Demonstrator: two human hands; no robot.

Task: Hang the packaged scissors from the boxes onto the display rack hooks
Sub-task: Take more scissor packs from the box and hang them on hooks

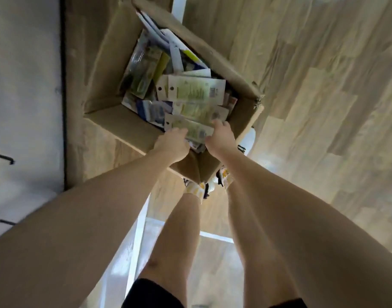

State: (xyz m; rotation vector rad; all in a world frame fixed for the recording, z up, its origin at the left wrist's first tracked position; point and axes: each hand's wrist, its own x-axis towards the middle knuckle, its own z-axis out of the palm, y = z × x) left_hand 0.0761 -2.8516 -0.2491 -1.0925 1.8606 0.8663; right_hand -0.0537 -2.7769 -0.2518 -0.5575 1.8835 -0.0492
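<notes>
The person bends over an open box standing on the wooden floor, both arms reaching down into its near corner. Green-backed packs of scissors lie loose in the box, piled flat. The nearest pack lies just ahead of both hands, its long axis running left to right, the hang-hole end toward the left. The left hand has its fingers curled over the pack's left part; the right hand curls its fingers onto the pack's right end. Both seem to be grasping it, though the fingertips are hidden. Another pack lies further in, also crosswise. Rack hooks jut from the white wall at the left, well apart from the box, so the lift should swing that way.
</notes>
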